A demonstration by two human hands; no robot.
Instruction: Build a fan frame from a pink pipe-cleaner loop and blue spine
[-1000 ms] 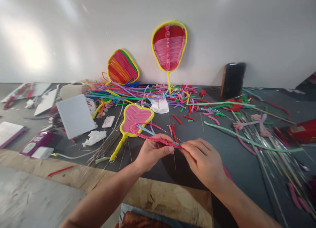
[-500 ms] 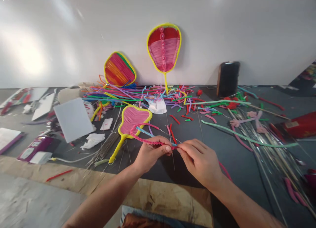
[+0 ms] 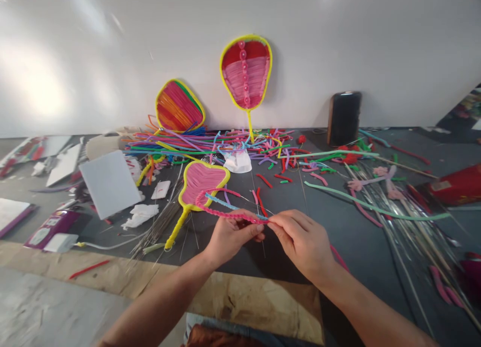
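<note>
My left hand (image 3: 231, 236) and my right hand (image 3: 300, 244) meet in front of me above a dark table (image 3: 285, 256). Both pinch a twisted pink pipe cleaner strand (image 3: 221, 212) with a light blue one wound into it. The strand curves left into a loop over a small pink fan with a yellow rim and handle (image 3: 197, 184) lying on the table. Another pink length trails from under my right hand toward the right.
Two finished fans (image 3: 246, 71) (image 3: 179, 105) lean on the white wall above a heap of coloured pipe cleaners (image 3: 210, 141). A white square sheet (image 3: 108, 182), a dark speaker (image 3: 343, 117), thin wires (image 3: 406, 206), a red box (image 3: 456, 185) and tissues surround the work spot.
The view has shifted slightly, so everything sits a little further left. My hands keep pinching the pink strand and have barely moved.
</note>
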